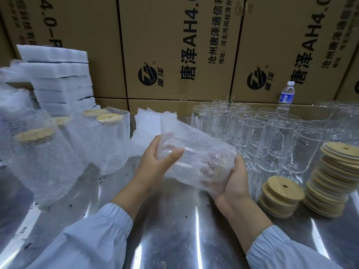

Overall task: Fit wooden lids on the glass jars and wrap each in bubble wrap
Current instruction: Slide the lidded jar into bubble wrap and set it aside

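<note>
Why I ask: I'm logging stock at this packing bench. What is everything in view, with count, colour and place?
held jar: one, clear glass in bubble wrap, tilted, centre
wrapped jars: four lids showing, clear wrap with tan tops, standing left
bare jars: many, clear, in rows right of centre
wooden lids: two stacks, tan, front right
bubble wrap sheets: loose pile, whitish, behind the hands
foam pads: one stack, white, back left
water bottle: one, clear, blue label, back right
cardboard boxes: several, brown, black print, along the back
table: one, shiny metal
sleeves: two, light blue
left hand: grips the held jar
right hand: cups the held jar from below
</note>
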